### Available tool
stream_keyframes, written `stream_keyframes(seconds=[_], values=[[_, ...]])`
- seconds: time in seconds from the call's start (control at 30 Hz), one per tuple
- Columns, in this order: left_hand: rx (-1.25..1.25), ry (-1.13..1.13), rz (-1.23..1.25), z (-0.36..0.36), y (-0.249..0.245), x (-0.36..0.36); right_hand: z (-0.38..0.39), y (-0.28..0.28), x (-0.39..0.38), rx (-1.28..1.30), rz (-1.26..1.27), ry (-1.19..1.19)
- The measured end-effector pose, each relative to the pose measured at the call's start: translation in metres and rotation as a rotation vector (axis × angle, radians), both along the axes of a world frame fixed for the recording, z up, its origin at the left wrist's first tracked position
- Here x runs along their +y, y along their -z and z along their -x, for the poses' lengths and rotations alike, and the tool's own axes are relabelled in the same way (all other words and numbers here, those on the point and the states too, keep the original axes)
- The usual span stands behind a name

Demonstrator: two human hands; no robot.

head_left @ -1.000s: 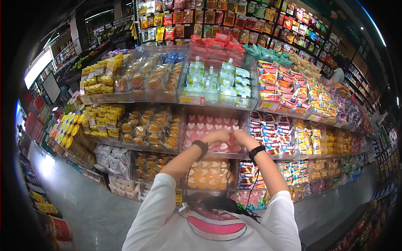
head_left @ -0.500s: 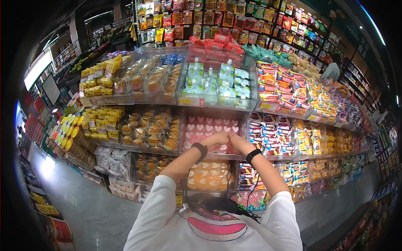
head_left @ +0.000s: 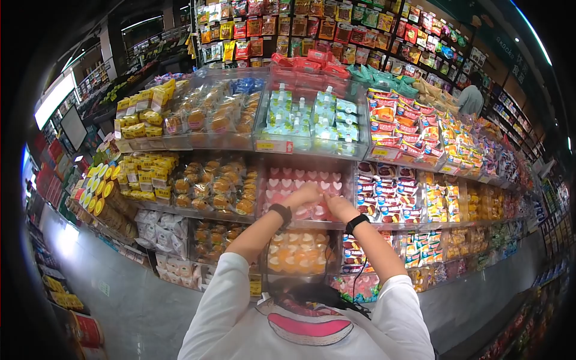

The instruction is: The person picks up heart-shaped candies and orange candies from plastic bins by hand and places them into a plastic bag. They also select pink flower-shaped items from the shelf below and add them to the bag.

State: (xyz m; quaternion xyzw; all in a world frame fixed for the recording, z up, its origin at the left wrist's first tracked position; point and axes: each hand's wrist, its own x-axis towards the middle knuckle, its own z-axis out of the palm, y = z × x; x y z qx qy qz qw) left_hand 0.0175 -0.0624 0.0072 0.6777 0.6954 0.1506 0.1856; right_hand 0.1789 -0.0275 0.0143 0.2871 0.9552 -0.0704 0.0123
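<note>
Both my hands reach into the middle-row clear bin of pink cups with white heart shapes. My left hand, with a dark band at its wrist, is bent over the cups with its fingers curled inward. Close beside it is my right hand, a black watch on the wrist, its fingers curled toward the left hand. The fingertips nearly meet, and whatever lies between them is too small or hidden to make out. Pink packaging shows just below the hands.
Orange heart-topped cups fill the bin below; spouted pouches stand above. Packaged buns lie left, and blue-and-white snack packs right. Clear dividers separate the bins. A person stands at the far right near the back shelves.
Both hands have shifted slightly left, with a little more gap between them. My left hand is a bit higher. The person in the background is more upright.
</note>
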Motion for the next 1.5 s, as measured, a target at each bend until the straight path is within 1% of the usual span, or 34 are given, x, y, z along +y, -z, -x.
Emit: stream_keyframes(seconds=[0.03,0.1,0.13,0.17,0.2,0.27,0.3,0.37,0.4,0.47,0.5,0.57,0.6,0.67,0.73,0.77,0.8,0.87,0.9,0.97,1.0,1.07,1.1,1.2,1.27,1.3,1.4,1.47,1.5], values=[[-0.041,-0.068,0.051,0.005,0.001,0.002,0.0,0.001,0.001,-0.017,0.017,0.025],[-0.124,-0.203,0.153,0.017,0.009,0.007,-0.005,0.002,0.005,-0.002,0.037,-0.026],[-0.095,-0.174,0.1,0.023,0.015,0.005,-0.006,0.002,0.007,0.004,0.045,-0.053],[-0.067,-0.146,0.046,0.03,0.02,0.003,-0.005,0.008,0.012,0.027,0.071,-0.027],[-0.039,-0.119,-0.007,0.034,0.021,-0.002,-0.007,0.007,0.014,0.018,0.074,-0.069],[0.05,-0.087,-0.047,0.047,0.021,-0.007,-0.006,0.002,0.02,0.002,0.079,-0.166],[0.096,-0.069,-0.065,0.053,0.019,-0.009,-0.003,-0.008,0.015,-0.005,0.069,-0.158],[0.029,-0.12,-0.066,0.057,-0.003,-0.023,0.002,-0.034,0.001,-0.021,0.048,-0.142],[-0.006,-0.144,-0.067,0.058,-0.014,-0.03,0.003,-0.026,0.007,0.011,0.049,-0.125],[-0.024,-0.148,0.021,0.065,-0.026,-0.034,0.0,0.002,0.021,0.074,0.056,-0.087],[-0.031,-0.146,0.066,0.068,-0.028,-0.035,0.0,0.007,0.018,0.131,0.034,-0.069],[-0.094,-0.202,0.044,0.073,-0.017,-0.034,-0.001,0.014,0.014,0.247,-0.012,-0.031],[-0.126,-0.229,0.035,0.075,-0.012,-0.034,0.001,0.014,0.012,0.241,-0.037,-0.026],[-0.033,-0.163,0.045,0.079,0.0,-0.035,0.005,0.015,0.006,0.225,-0.08,-0.012],[-0.057,-0.136,0.077,0.089,0.024,-0.032,0.004,0.0,0.001,0.193,-0.037,-0.022],[-0.127,-0.145,0.102,0.097,0.042,-0.028,0.005,-0.006,0.002,0.177,-0.018,-0.029],[-0.197,-0.155,0.126,0.103,0.054,-0.026,0.005,0.001,0.013,0.158,0.015,-0.039],[-0.149,-0.118,0.183,0.084,0.027,-0.039,0.002,0.022,0.038,0.123,0.082,-0.058],[-0.125,-0.098,0.21,0.077,0.016,-0.043,0.001,0.018,0.034,0.09,0.047,-0.046],[-0.113,0.005,0.146,0.095,0.056,-0.031,-0.002,0.033,0.04,0.14,-0.004,-0.041],[-0.108,0.057,0.113,0.093,0.053,-0.034,-0.003,0.037,0.04,0.165,-0.031,-0.038],[-0.006,0.097,0.116,0.084,0.047,-0.036,-0.003,0.045,0.039,0.12,-0.105,-0.009],[0.046,0.116,0.118,0.074,0.031,-0.043,-0.001,0.046,0.038,0.098,-0.142,0.005],[0.06,0.007,0.212,0.055,0.008,-0.056,0.001,0.032,0.023,0.102,-0.152,0.01],[0.084,0.037,0.205,0.049,-0.003,-0.064,0.003,0.046,0.042,0.073,-0.096,-0.014],[0.096,0.054,0.202,0.048,-0.004,-0.065,0.005,0.041,0.042,0.059,-0.068,-0.024],[0.112,0.035,0.188,0.046,0.005,-0.063,0.002,0.022,0.041,0.025,0.069,0.017],[0.073,0.033,0.111,0.049,0.02,-0.063,0.002,0.03,0.043,0.083,0.012,0.036],[0.054,0.031,0.074,0.047,0.017,-0.065,0.003,0.036,0.044,0.113,-0.015,0.046]])
